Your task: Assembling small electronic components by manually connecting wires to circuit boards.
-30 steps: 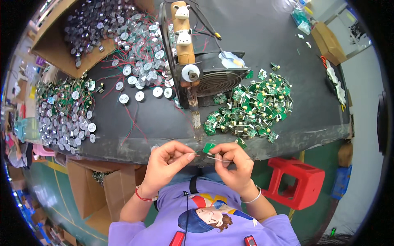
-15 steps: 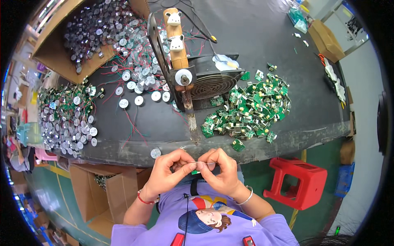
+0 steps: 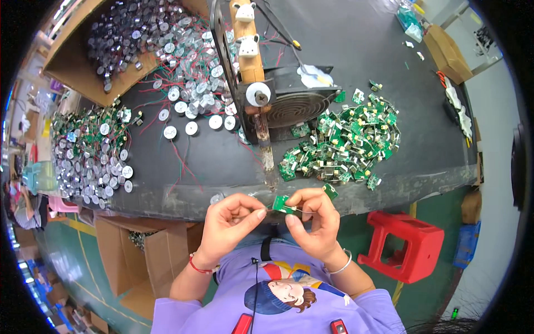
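Hands have lowered and parted slightly from half a second ago: right hand point(image 3: 314, 222) pinches small green circuit board point(image 3: 281, 203) just below the table edge point(image 3: 233, 200), left hand point(image 3: 231, 222) fingertips pressed on its thin wire lead, suggesting fitting underway

- big open brown cardboard box point(image 3: 83, 67) at the far left corner of the bench, tipped so its shiny round metal parts spill out onto the dark top
- another open cardboard carton point(image 3: 139, 253) on the green floor under the bench's near edge, left of the person, flaps up, some small parts inside
- closed brown carton point(image 3: 448, 53) way off at the far right end of the bench
- small teal packet-looking things point(image 3: 410, 22) just beside that one, too small to tell more
- no screens or signs that I can spot
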The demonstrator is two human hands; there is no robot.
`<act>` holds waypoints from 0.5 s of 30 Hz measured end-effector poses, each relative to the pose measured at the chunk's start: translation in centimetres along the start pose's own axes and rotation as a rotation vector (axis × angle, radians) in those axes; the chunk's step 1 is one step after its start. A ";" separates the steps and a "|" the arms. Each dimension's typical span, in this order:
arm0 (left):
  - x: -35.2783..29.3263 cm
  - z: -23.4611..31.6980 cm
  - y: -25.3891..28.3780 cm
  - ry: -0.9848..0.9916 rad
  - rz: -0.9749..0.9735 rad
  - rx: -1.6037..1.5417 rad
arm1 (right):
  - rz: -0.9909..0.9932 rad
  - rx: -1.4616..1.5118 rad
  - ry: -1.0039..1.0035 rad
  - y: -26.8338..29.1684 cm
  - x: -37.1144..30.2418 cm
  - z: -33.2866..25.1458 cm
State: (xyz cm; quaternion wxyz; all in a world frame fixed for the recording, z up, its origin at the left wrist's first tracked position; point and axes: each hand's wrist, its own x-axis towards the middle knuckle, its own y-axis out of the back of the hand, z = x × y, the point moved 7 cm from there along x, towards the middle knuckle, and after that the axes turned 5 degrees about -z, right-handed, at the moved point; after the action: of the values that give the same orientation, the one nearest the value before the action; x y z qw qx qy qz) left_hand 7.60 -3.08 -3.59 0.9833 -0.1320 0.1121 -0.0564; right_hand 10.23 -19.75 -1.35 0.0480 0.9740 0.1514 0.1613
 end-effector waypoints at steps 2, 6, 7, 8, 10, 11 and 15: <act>0.2 0.1 -0.2 -0.010 0.040 -0.025 | 0.001 0.021 0.033 0.0 0.2 -0.1; 0.4 0.7 0.0 -0.141 0.045 0.175 | -0.040 0.055 0.038 0.2 0.4 -0.4; 0.3 1.4 -0.3 -0.244 0.033 0.423 | -0.047 0.017 0.054 0.1 0.5 -0.6; 0.4 1.4 -0.5 -0.239 0.035 0.423 | -0.058 -0.021 0.075 0.0 0.7 -0.7; 0.6 0.3 -0.4 -0.094 0.067 0.062 | -0.061 -0.023 0.076 0.0 0.9 -0.9; 0.6 0.3 -0.4 -0.091 0.069 0.063 | -0.069 -0.010 0.074 -0.2 0.9 -0.9; 0.8 0.2 -0.5 -0.066 0.034 -0.086 | -0.100 -0.001 0.083 -0.3 1.3 -1.3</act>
State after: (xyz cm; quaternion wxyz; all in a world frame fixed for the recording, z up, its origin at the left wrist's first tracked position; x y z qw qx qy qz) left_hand 8.40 -3.66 -3.47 0.9807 -0.1737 0.0844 -0.0304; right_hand 10.93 -18.98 0.20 0.0502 0.9577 0.2015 0.1992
